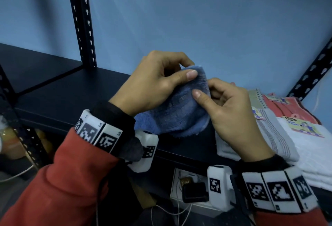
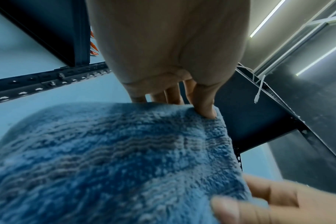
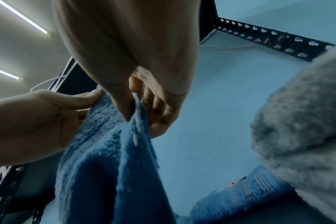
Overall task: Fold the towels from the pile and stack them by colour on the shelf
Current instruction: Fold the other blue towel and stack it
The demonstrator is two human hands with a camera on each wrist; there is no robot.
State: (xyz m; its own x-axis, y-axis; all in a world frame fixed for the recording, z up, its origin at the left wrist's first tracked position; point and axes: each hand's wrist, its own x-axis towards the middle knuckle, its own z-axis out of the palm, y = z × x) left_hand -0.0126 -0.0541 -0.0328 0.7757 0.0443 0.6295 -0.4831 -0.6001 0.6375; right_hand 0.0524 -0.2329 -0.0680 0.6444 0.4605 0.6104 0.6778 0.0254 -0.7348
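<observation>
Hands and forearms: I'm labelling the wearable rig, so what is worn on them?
Both hands, left hand and right hand, are bare. Each arm has a red sleeve over a black cuff. Each wrist carries a white band of blocks printed with black square markers, plus a white camera pod bearing its own marker.

head above, wrists close below

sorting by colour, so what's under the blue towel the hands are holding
The blue towel is held by both hands above the dark shelf, whose bare board shows around it. The patch directly beneath is covered. White towels lie beside it.
</observation>
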